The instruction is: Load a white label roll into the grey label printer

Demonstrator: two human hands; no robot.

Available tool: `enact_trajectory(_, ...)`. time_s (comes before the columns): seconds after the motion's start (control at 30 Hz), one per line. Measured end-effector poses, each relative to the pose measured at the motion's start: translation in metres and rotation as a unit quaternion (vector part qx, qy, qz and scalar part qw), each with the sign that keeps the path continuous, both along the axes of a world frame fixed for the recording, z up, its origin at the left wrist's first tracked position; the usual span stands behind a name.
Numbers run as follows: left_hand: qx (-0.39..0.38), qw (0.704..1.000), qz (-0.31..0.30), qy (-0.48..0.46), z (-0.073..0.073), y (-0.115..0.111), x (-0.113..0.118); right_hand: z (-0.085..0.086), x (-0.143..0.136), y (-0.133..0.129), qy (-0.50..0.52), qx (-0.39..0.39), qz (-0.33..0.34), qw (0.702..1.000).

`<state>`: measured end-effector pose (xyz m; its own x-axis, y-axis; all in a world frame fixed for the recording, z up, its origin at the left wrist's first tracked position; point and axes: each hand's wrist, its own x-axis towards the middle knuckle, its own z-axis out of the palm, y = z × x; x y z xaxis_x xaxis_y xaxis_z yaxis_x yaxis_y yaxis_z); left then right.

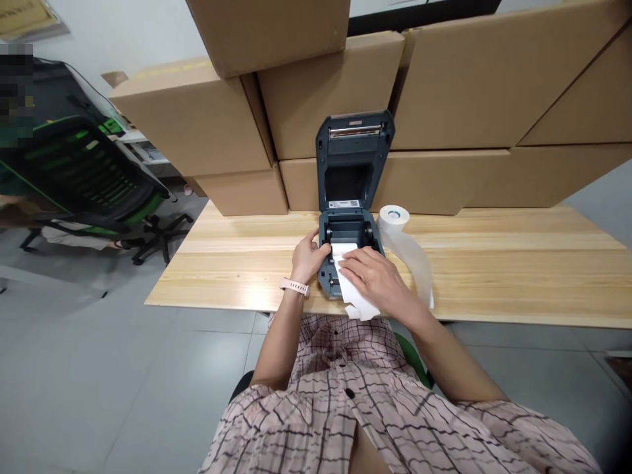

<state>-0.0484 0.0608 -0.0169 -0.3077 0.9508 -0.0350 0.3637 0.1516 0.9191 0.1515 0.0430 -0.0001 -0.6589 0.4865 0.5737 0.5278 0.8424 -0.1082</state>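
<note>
A dark grey label printer (330, 284) stands on the table, its lid (348, 158) tipped up and back. My left hand (309, 257) grips the printer's left side, the thumb over the inner edge and the other fingers mostly hidden outside. A white paper strip (353, 289) comes out of the printer's bay towards me, its crumpled end near the table's front edge. Over this strip my right hand (372, 273) is closed, fingers pointing left; its thumb is hidden. Beside the printer, on the right, a white label roll (394, 216) stands with a loose backing strip (415, 253) trailing forward.
Stacked cardboard boxes (449, 92) line the back of the wooden table (518, 270), close behind the raised lid. The table's front edge runs just before my lap. Off to the left stands a black and green office chair (83, 171), with a person partly visible there.
</note>
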Motion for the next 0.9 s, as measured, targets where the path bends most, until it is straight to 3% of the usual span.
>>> enact_trajectory(0.17,0.006,0.999,0.008,0.050,0.007,-0.004,0.002,0.000,-0.006,-0.010,0.000,0.027,-0.044,0.999)
enact_trajectory(0.53,-0.012,0.996,-0.022,0.088,0.019,-0.007,0.003,-0.001,0.001,-0.014,0.034,-0.022,-0.062,0.997)
enact_trajectory(0.9,0.003,0.998,-0.029,0.048,0.010,-0.007,0.000,-0.010,0.005,-0.027,0.067,-0.028,-0.071,0.995)
